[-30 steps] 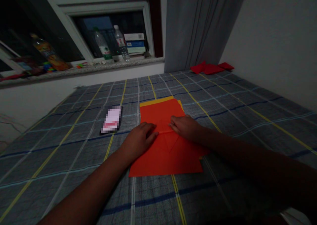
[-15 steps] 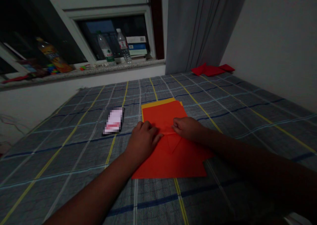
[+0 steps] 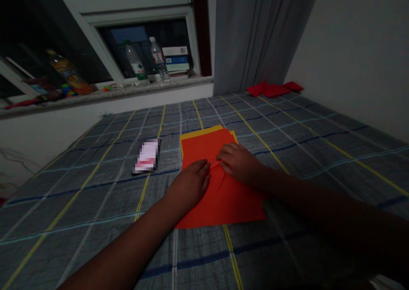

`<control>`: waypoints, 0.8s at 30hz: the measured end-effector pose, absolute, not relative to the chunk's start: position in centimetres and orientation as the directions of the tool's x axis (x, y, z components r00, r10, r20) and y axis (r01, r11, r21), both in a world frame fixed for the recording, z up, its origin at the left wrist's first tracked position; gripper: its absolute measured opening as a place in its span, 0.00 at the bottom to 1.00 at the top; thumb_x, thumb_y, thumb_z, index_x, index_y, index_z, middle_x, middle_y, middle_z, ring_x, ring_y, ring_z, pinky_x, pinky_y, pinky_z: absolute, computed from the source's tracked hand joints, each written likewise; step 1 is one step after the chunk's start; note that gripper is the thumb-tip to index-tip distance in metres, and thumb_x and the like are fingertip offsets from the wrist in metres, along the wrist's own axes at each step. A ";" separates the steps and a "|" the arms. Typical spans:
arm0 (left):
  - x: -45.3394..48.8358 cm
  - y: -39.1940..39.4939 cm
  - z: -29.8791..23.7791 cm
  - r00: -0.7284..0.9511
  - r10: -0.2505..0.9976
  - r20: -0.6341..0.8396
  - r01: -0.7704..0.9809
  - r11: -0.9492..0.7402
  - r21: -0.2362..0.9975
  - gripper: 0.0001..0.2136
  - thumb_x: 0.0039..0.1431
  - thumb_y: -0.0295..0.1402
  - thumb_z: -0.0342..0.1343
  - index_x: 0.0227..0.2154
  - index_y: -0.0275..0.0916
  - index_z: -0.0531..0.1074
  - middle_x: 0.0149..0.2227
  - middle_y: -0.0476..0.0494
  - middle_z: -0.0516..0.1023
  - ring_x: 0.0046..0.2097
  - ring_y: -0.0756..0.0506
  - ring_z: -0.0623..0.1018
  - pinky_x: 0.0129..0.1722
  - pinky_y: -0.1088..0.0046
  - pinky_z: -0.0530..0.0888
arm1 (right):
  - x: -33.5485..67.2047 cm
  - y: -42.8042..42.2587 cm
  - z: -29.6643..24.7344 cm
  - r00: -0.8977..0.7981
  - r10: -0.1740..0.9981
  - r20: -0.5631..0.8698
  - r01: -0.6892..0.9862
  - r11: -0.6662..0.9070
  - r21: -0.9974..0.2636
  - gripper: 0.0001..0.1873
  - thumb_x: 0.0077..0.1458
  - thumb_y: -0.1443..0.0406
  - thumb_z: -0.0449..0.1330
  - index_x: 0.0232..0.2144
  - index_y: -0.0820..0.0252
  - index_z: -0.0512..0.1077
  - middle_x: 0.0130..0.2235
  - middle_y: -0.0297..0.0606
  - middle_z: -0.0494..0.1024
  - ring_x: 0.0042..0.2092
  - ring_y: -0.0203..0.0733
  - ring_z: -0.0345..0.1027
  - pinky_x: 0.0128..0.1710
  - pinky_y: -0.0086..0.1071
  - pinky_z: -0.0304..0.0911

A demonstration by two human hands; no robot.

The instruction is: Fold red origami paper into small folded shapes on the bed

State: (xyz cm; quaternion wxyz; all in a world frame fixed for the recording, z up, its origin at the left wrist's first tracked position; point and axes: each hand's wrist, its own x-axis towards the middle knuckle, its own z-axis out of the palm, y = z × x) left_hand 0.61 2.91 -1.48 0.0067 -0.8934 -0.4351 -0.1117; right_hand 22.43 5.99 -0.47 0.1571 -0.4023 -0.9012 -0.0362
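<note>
A small folded piece of orange paper (image 3: 215,166) with a pointed crease lies over larger orange sheets (image 3: 223,209) on the bed. At its left end is my left hand (image 3: 190,183), with the fingertips and thumb closed on the fold. My right hand (image 3: 239,162) is bent over the other end, pinching the folded edge. Both hands rest low on the sheets and cover part of the piece. Yellow paper (image 3: 201,131) sticks out from beneath the orange at the far edge.
A phone (image 3: 147,156) lies left of the paper on the checked bedcover (image 3: 105,222). Red packets (image 3: 275,90) sit at the far right corner. Along the windowsill (image 3: 128,89) stand an orange drink bottle (image 3: 68,73), two clear bottles (image 3: 159,60) and stacked books (image 3: 176,61).
My right hand's fingers have uncurled from a fist-like grip and shifted slightly, now bent over the fold. My left fingers have flattened along it. The orange sheets have turned slightly.
</note>
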 end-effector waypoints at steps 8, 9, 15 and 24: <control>0.5 2.8 -1.0 0.557 0.814 0.165 0.820 -0.571 0.045 0.22 0.70 0.36 0.44 0.62 0.29 0.64 0.64 0.29 0.66 0.64 0.38 0.68 0.64 0.57 0.64 | 22.1 5.0 -1.1 -0.728 0.638 0.251 0.645 0.762 -0.066 0.19 0.64 0.68 0.51 0.54 0.69 0.70 0.55 0.51 0.74 0.54 0.52 0.67 0.54 0.45 0.61; 0.3 2.7 -1.0 0.558 0.815 0.155 0.821 -0.569 0.036 0.23 0.71 0.37 0.43 0.62 0.29 0.63 0.64 0.29 0.65 0.64 0.38 0.67 0.64 0.57 0.64 | 22.1 5.0 -1.1 -0.728 0.640 0.246 0.644 0.761 -0.073 0.19 0.64 0.67 0.51 0.55 0.69 0.70 0.56 0.52 0.74 0.54 0.52 0.67 0.55 0.45 0.61; -0.2 2.0 -0.8 0.570 0.819 0.070 0.822 -0.568 -0.050 0.31 0.70 0.51 0.40 0.67 0.34 0.57 0.69 0.31 0.55 0.70 0.34 0.57 0.65 0.47 0.58 | 22.2 4.9 -0.9 -0.716 0.656 0.240 0.648 0.752 -0.122 0.21 0.64 0.65 0.53 0.56 0.67 0.69 0.57 0.51 0.73 0.56 0.52 0.66 0.56 0.46 0.60; -0.2 1.9 -0.4 0.525 0.851 -0.033 0.849 -0.526 -0.054 0.35 0.68 0.57 0.33 0.69 0.38 0.52 0.72 0.38 0.47 0.71 0.31 0.49 0.65 0.41 0.52 | 22.2 5.0 -0.9 -0.697 0.689 0.198 0.695 0.718 -0.049 0.21 0.66 0.62 0.50 0.59 0.57 0.68 0.60 0.44 0.71 0.56 0.53 0.66 0.54 0.49 0.58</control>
